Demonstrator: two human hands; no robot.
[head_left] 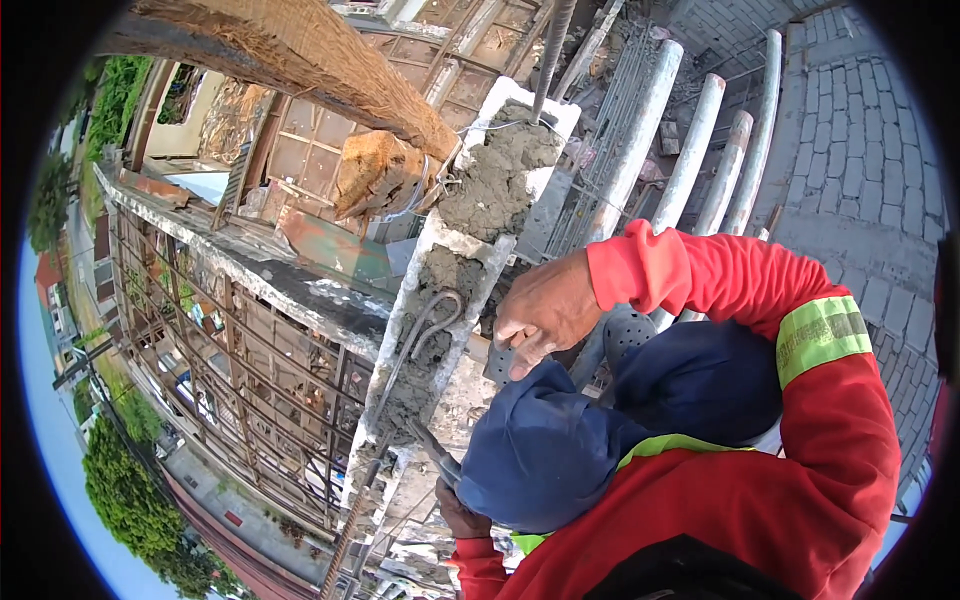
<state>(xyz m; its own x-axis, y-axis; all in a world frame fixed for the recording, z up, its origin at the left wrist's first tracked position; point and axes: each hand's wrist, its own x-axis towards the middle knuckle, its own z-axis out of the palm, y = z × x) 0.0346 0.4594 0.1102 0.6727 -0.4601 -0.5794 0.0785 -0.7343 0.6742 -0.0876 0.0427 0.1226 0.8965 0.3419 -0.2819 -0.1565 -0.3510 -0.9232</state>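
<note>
My left hand (461, 508), low in the head view, is closed on a dark narrow tool (437, 452), whose tip reaches the wet grey mortar at the lower end of a row of pale hollow blocks (465, 330). My right hand (538, 318) hangs just right of the row with fingers curled; whatever they may hold is hidden. A bent steel bar (425, 325) with a hooked end lies along the mortar in the lower blocks. More mortar (485, 180) fills the upper block, where an upright rebar (540, 85) rises.
My blue-clad legs (540, 445) are bent beside the row. A rough timber (270, 50) and wooden block (375, 175) adjoin its top left. Several whitish poles (640, 130) stand right, near a block wall (840, 150). A rusty steel lattice (240, 370) and street lie down to the left.
</note>
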